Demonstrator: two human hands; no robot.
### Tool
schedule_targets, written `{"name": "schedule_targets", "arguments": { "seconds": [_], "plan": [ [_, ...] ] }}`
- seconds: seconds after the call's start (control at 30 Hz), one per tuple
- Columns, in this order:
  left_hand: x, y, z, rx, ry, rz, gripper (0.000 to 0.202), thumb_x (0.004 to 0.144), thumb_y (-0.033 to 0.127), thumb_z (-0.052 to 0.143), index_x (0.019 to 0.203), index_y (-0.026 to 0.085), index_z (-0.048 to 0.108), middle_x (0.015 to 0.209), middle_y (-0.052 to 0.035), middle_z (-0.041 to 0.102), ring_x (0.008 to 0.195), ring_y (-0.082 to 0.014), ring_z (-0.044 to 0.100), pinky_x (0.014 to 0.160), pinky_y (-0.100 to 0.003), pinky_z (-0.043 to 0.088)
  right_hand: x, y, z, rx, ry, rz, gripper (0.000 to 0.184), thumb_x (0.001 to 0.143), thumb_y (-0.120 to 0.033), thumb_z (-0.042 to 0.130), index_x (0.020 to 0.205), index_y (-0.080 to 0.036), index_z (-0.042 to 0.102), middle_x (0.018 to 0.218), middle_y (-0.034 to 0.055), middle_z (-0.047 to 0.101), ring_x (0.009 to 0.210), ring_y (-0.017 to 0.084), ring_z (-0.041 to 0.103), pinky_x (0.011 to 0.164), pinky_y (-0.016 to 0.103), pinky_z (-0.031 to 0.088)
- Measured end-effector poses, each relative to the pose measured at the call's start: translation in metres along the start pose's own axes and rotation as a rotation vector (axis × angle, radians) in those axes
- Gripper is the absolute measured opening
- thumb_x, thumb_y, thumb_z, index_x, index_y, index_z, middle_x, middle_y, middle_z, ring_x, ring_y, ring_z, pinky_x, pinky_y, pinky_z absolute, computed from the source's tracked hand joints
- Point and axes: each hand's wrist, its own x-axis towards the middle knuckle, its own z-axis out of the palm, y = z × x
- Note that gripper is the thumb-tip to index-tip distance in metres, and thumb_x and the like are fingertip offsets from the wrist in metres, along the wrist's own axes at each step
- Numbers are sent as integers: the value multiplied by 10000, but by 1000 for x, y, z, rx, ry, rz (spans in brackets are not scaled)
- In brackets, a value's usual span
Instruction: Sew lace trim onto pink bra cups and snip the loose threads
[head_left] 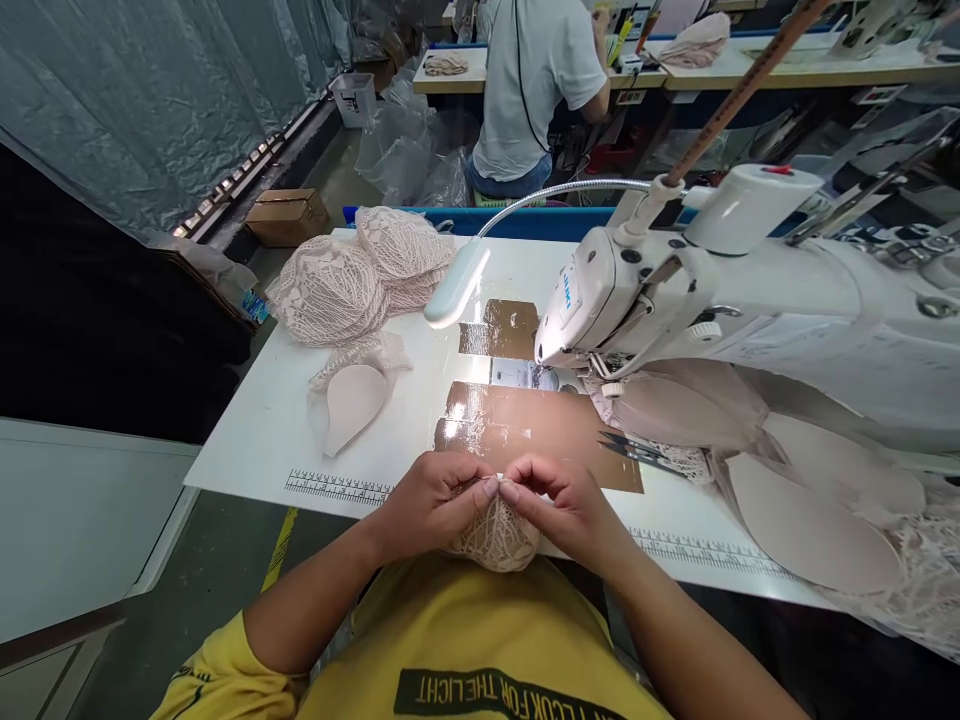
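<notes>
A beige lace bra cup (499,535) hangs over the table's front edge, close to my body. My left hand (442,500) pinches its upper edge between thumb and forefinger. From the other side, my right hand (559,500) grips the same edge, with the two thumbs almost touching. Just beyond the hands lies brown tape (517,425) stuck on the white table (247,430). Thread snips (637,450) rest to the right of my right hand. The sewing machine (585,300) stands further back on the right.
Stacked lace cups (337,285) lie at the back left, with a single cup (355,400) in front of them. More joined cups (810,520) spread along the right. A lit lamp (457,285) overhangs the table. Beyond it sits another person (529,90).
</notes>
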Motion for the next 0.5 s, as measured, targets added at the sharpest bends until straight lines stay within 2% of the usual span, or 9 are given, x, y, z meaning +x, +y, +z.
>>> {"name": "schedule_targets", "arguments": {
  "seconds": [0.07,0.17,0.33,0.4,0.5],
  "plan": [
    [2,0,-1,-72,-27,-40,280,916,343,503,808,115,627,697,-11,536,647,-105,455,594,-223,369,-1,0,0,14,5,32,240,861,-366,578,720,-173,600,626,-16,546,566,100,451,520,219,360],
    [5,-4,-1,-213,-72,-119,255,837,371,628,847,116,615,719,-3,525,645,-97,442,583,-211,365,-3,1,-1,86,-2,78,255,845,-393,595,722,-170,587,624,-23,513,561,95,427,505,214,344],
    [15,-13,10,-481,-25,-235,280,764,376,711,766,114,611,655,5,545,596,-86,470,569,-202,380,4,7,-3,263,-21,143,302,816,-450,619,716,-169,574,607,-33,487,543,89,414,492,213,343],
    [19,-14,9,-625,46,-318,308,724,383,740,720,124,573,635,5,561,564,-90,494,551,-207,397,7,11,-8,292,-2,133,279,803,-444,637,773,-168,609,681,-11,558,609,108,491,556,227,406],
    [21,-8,-11,-654,285,-333,335,670,393,761,696,138,545,624,2,578,529,-105,518,523,-221,412,5,19,-25,260,114,140,280,789,-429,656,919,-182,635,878,35,647,765,151,586,676,267,470]
  ]
}}
